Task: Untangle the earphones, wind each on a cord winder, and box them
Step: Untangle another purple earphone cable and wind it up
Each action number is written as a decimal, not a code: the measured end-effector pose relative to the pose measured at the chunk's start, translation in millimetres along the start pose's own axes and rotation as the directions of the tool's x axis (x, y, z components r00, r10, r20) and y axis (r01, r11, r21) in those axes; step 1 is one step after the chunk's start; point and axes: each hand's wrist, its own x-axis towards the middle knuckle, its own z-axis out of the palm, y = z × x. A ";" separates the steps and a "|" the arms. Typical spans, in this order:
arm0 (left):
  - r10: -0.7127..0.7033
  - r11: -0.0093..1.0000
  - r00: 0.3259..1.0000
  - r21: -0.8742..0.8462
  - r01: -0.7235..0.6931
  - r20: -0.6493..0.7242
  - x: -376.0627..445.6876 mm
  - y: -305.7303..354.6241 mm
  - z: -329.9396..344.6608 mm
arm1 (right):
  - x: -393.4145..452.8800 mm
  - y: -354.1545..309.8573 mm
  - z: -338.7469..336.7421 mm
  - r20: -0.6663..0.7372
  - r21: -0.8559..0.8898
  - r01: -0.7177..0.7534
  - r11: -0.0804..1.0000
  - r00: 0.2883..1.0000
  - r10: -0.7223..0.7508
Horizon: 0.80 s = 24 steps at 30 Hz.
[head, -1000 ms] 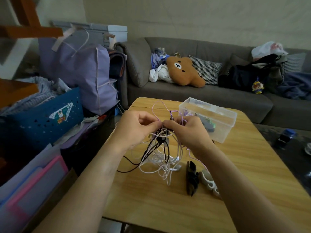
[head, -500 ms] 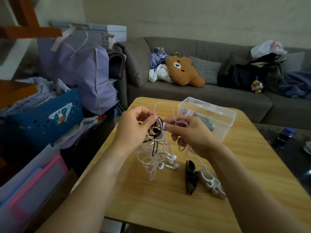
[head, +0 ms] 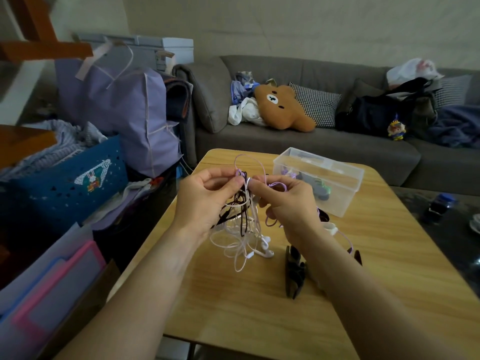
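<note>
Both hands pinch the top of the earphone tangle (head: 242, 222): the left hand (head: 205, 201) clamps thumb and forefinger on the dark and white cords, and the right hand (head: 285, 203) nips a purple loop, the bundle hanging above the middle of the table (head: 233, 307). To do this well, the person should probably tease one colour free slowly instead of tugging knots tight. Three cord colours show, one black cord winder (head: 294, 272) lies near the right forearm, and one clear box (head: 345, 193) sits by the far right corner.
</note>
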 end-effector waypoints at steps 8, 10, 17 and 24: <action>0.118 0.972 0.980 0.184 -0.147 0.161 1.7 2.5 -3.2 | 8.6 -7.3 -13.2 0.103 -0.028 -0.190 0.981 0.976 0.192; 0.177 0.938 0.971 0.271 -0.215 0.158 -0.6 2.3 -0.6 | 7.2 -9.3 -11.8 0.104 -0.039 -0.194 0.980 0.975 0.197; 0.174 0.937 0.959 0.262 -0.230 0.223 -1.8 5.7 -2.2 | 5.0 -9.7 -6.6 0.035 -0.051 -0.178 0.983 0.983 0.180; 0.193 0.933 0.976 0.291 -0.214 0.099 -0.9 1.1 -4.1 | 4.2 -11.5 -5.6 0.093 -0.097 -0.116 0.988 0.988 0.125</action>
